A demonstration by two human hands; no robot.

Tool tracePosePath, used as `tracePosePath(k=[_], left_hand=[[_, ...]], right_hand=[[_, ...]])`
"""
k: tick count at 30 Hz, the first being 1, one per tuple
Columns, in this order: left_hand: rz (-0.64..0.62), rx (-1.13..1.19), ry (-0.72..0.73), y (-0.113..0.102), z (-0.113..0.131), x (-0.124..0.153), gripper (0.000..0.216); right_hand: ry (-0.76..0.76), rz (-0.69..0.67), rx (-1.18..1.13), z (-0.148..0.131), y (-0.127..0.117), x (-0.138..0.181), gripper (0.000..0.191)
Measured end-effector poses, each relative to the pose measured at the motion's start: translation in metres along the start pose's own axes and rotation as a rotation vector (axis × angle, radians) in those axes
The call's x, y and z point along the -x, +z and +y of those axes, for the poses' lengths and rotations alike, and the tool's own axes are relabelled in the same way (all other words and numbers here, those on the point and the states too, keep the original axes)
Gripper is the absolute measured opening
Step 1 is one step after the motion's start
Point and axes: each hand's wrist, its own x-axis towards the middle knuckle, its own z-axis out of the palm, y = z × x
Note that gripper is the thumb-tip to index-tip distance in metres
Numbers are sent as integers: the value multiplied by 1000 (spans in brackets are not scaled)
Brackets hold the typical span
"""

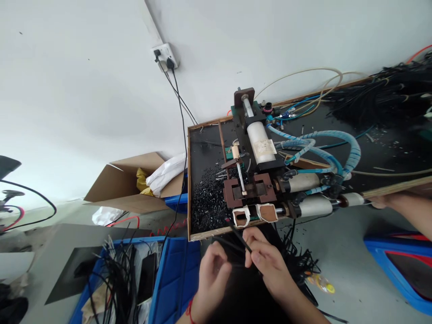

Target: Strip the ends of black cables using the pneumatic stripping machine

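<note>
My right hand point(265, 258) pinches a thin black cord point(240, 236) whose tip points up toward the front of a small pneumatic press point(249, 191). A second black cord point(227, 243) runs between my hands. Left of it, my left hand point(213, 275), with a red string at the wrist, has curled fingers and its thumb apart; nothing shows in its grasp. Both hands are just below the bench's front edge, close to two pads point(267, 212) wrapped in white at the press. Dark cords hang below my right hand.
Small black cut pieces point(209, 198) cover the bench's left end. Air hoses point(351, 153) loop right of the press. Another person's arm point(405, 207) reaches the bench edge at right. A blue crate point(175, 274) with cords and a cardboard box point(131, 184) stand at left.
</note>
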Motion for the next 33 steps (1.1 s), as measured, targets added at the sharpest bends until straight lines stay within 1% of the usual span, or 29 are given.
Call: tracePosePath(k=[3, 5, 6, 7, 9, 11, 16, 20, 22, 24, 27, 29, 31, 33], left_hand=[[-238, -161, -19, 0, -31, 8, 28], [-374, -278, -46, 5, -49, 13, 47], [-430, -332, -59, 9, -57, 15, 54], [-479, -379, -70, 12, -63, 17, 55], [-562, -447, -83, 17, -72, 19, 49], [-618, -486, -88, 20, -76, 19, 45], [-668, -532, -93, 21, -81, 17, 57], [-666, -551, -99, 22, -85, 19, 57], [-668, -559, -102, 21, -85, 20, 57], [-683, -558, -100, 21, -84, 19, 66], [-703, -553, -93, 19, -81, 18, 82], [-704, -557, -98, 18, -80, 18, 84], [-708, -557, -106, 18, -80, 18, 83], [-723, -545, -105, 18, -82, 18, 84]], right_hand=[[-38, 115, -2, 7, -3, 5, 45], [-74, 152, 54, 2, -3, 8, 43], [-86, 150, 92, -3, -2, 9, 43], [-93, 145, 131, -9, -1, 10, 41], [-105, 136, 211, -21, 2, 12, 40], [-131, 143, 282, -32, 4, 13, 39], [-175, 153, 384, -45, 6, 12, 37], [-188, 116, 345, -51, 7, 13, 32], [-197, 90, 297, -53, 8, 11, 35], [-121, 94, 204, -53, 9, 6, 41], [49, 196, -8, -50, 11, -9, 45], [111, 253, -176, -48, 12, -20, 47], [172, 236, -360, -46, 12, -28, 45], [253, 171, -538, -44, 13, -31, 43]])
